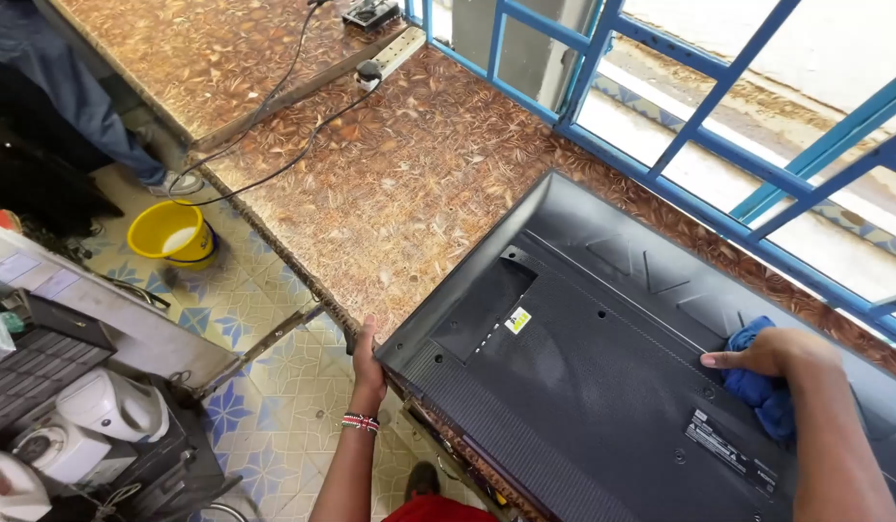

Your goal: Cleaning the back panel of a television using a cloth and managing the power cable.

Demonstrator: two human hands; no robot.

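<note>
Right hand (772,353) (blue cloth (762,387)), yellow label (517,320)

Yellow square label (517,320), white rectangular label (729,448) on black television back (602,387).

Television (602,387) lies back-up on the patterned counter (409,174) and fills its near right part, overhanging the front edge. Counter left of and beyond the set is bare — open passage there. Far side closed off by blue window bars (660,159), close along the television's far edge. Cables (293,145) and a power strip (395,53) cross the far-left corner. Below the counter edge — yellow bucket (172,232) on the floor.
</note>
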